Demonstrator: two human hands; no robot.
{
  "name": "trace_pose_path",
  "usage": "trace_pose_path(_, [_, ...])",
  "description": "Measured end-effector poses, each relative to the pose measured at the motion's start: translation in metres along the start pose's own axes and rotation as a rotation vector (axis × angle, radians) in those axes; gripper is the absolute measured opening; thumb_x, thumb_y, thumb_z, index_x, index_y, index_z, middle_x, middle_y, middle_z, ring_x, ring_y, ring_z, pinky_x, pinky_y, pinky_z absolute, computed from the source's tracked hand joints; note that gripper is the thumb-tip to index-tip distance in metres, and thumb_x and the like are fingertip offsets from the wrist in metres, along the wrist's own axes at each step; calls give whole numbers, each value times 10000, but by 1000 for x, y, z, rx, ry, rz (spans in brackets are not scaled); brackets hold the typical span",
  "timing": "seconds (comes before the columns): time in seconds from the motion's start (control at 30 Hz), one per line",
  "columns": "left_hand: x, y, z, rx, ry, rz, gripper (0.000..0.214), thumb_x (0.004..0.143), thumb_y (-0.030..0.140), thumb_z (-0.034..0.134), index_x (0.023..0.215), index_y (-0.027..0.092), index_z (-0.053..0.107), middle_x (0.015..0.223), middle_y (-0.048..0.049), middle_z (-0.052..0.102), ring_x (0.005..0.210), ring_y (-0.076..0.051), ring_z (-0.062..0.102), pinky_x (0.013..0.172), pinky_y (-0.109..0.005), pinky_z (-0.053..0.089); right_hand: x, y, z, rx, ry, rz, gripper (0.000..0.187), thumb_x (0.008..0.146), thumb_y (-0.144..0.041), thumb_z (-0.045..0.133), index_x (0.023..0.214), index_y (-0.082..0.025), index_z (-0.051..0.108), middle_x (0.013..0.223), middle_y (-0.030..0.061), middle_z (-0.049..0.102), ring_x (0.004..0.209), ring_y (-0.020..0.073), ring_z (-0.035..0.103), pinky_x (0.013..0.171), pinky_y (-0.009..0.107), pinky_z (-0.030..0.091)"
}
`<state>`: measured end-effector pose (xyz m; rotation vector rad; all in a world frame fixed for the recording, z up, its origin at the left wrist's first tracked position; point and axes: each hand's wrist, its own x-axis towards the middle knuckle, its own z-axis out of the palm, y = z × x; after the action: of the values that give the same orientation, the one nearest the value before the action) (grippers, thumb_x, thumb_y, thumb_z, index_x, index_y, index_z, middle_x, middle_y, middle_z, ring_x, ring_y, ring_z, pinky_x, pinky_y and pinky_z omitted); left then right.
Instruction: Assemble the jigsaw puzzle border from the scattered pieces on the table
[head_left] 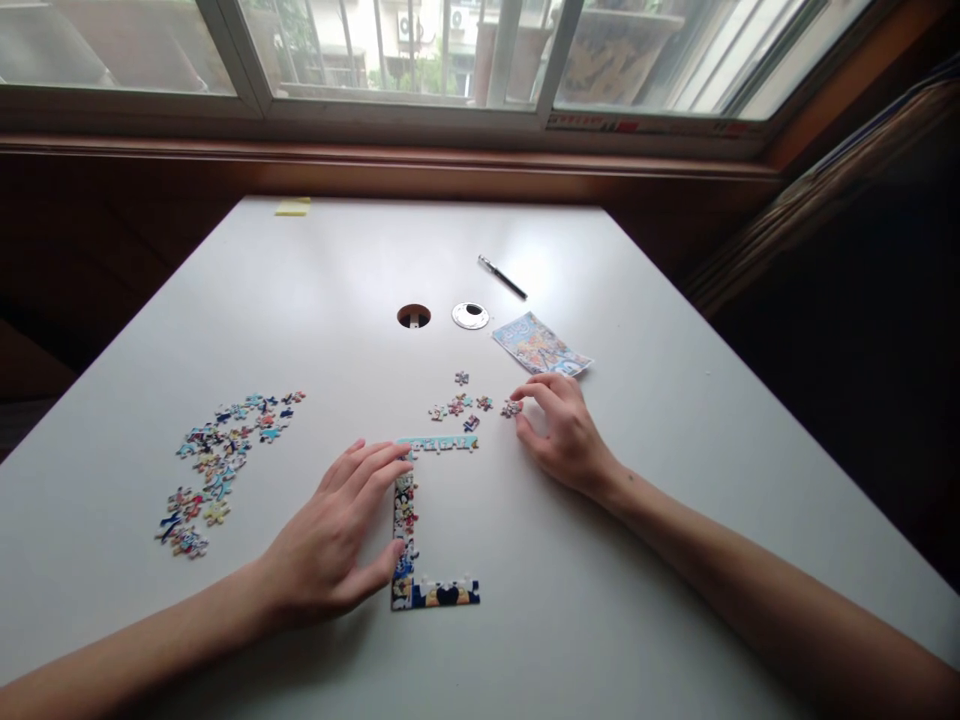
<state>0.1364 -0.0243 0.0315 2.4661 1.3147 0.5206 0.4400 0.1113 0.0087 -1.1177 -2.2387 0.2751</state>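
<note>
A partly joined jigsaw puzzle border (404, 510) lies on the white table, forming a left side with a short top row and a short bottom row. My left hand (337, 535) rests at its left side, fingers stretched out over the top left corner and thumb by the lower edge. Up to the right, my right hand (561, 430) has its thumb and index finger closed on a puzzle piece (511, 408) at the table surface. Several loose puzzle pieces (457, 404) lie just left of that piece, above the top row.
Many loose pieces (217, 450) spread in a curved heap on the left. A small picture sheet (541, 344) lies beyond my right hand, with a pen (502, 277) farther back. Nearby are a round table hole (414, 316), a metal cover (470, 316) and a yellow note (293, 207).
</note>
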Motion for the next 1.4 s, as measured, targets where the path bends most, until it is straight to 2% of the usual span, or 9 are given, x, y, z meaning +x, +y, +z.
trace_pose_path(0.27, [0,0,3,-17,42,-14,586,859,214,523,1424,202,366,1505,-128,444,1426,-300,364,1233,-548,238,0,1,0,40,-40,3,285,838,-138,571,1109,-222,594,1139,107,619,1109,312,539,1007,494,442])
trace_pose_path(0.43, [-1,-1,3,-19,41,-20,576,866,210,519,1422,206,369,1505,-129,443,1423,-302,367,1229,-551,245,-1,1,1,-61,-9,76,307,828,-179,599,1132,-204,632,1152,133,600,1126,338,525,990,524,435])
trace_pose_path(0.7, [-1,-2,5,-6,58,-10,593,856,222,525,1430,210,374,1497,-129,459,1401,-314,405,1229,-546,251,-1,2,2,-34,-22,89,142,897,-252,605,982,-228,716,1037,102,625,1031,290,563,930,481,448])
trace_pose_path(0.97, [0,-3,0,-2,-10,-7,584,885,227,537,1436,207,347,1502,-142,439,1411,-322,378,1226,-561,244,0,3,1,35,-11,113,134,916,-264,607,989,-213,706,980,86,682,954,263,599,869,431,450])
trace_pose_path(1.3, [1,-2,-1,-23,-3,-9,569,888,218,542,1428,210,362,1499,-135,438,1406,-324,374,1223,-559,254,0,5,0,32,-1,108,113,900,-333,654,919,-224,672,988,84,656,986,279,588,936,461,439])
trace_pose_path(1.4, [1,-1,-2,-20,-1,-12,557,896,220,533,1426,216,364,1501,-132,438,1409,-322,371,1220,-558,261,1,5,0,49,28,136,141,892,-355,663,873,-217,642,964,83,645,904,260,591,881,441,465])
